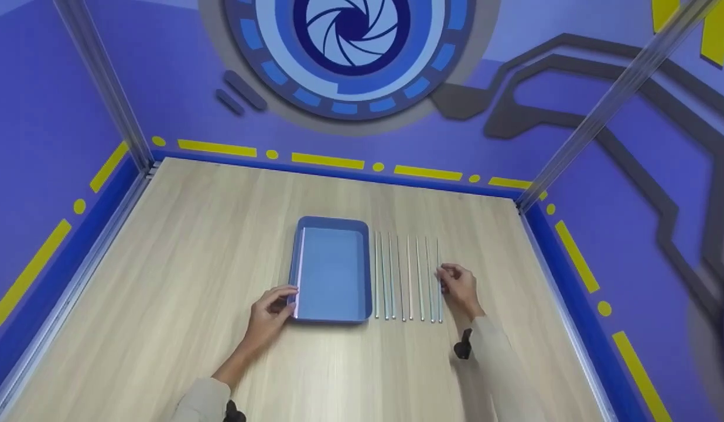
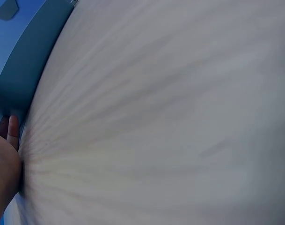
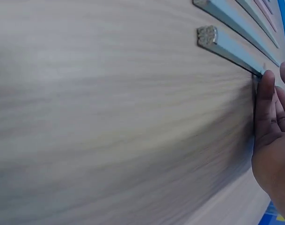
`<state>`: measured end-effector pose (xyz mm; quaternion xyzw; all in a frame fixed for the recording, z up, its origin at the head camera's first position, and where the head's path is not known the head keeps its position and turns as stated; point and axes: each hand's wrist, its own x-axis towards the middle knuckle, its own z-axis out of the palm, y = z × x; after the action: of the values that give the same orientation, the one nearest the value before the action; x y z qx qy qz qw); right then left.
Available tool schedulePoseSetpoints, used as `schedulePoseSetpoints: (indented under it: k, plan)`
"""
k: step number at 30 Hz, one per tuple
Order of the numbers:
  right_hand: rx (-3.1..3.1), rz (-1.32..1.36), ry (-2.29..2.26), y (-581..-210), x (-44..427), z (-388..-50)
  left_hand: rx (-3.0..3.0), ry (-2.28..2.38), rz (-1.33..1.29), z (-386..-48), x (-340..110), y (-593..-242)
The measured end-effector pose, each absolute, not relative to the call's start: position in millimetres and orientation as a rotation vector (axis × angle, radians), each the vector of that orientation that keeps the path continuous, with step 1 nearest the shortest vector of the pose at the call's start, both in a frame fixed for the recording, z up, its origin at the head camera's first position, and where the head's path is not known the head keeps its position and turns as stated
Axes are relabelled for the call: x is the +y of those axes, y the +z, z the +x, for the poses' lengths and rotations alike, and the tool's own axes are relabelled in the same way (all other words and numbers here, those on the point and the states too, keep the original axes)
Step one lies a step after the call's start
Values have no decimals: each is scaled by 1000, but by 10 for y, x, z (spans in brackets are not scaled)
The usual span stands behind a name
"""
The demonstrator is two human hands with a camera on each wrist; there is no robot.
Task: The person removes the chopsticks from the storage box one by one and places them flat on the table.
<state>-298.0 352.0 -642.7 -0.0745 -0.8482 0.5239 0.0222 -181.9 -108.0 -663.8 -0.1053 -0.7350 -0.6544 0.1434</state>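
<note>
A blue rectangular tray (image 1: 333,275) lies on the table. My left hand (image 1: 265,316) holds its left wall near the front corner. In the left wrist view the thumb (image 2: 13,129) is against the outside of that wall. Several slim chopsticks (image 1: 410,281) lie side by side to the right of the tray, thicker ends toward me. At the right end of the row my right hand (image 1: 460,290) pinches the outermost chopstick (image 3: 231,49) around mid-length. That chopstick is pale blue, with a speckled butt end, and lies on the table.
The light wood table (image 1: 192,281) extends around the tray and chopsticks. Blue panels with yellow marks (image 1: 327,160) stand at its back and sides. Metal posts (image 1: 113,88) rise at the back corners.
</note>
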Motion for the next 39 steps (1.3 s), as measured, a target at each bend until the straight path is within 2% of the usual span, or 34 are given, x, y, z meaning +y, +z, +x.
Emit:
schedulePoseSetpoints:
  k: [5, 11, 23, 31, 35, 39]
  plan:
    - [-2625, -260, 1612, -6325, 3439, -3019, -2098, -1889, -280, -1826, -1073, -6637]
    - [-2649, -147, 1568, -6133, 3196, -3110, -2097, -1890, -272, -1816, -1045, -6653]
    - [-2583, 398, 1646, -5744, 2220, -3306, -2078, -1884, -274, -1832, -1049, -6665]
    - [-2717, 656, 1727, -5679, 1520, -3368, -2118, -1898, -273, -1788, -1070, -6669]
    - [-2840, 650, 1779, -5719, 1159, -3378, -2112, -1905, -263, -1814, -1069, -6654]
    - [-2944, 508, 1840, -5871, 829, -3341, -2083, -1908, -282, -1826, -1052, -6650]
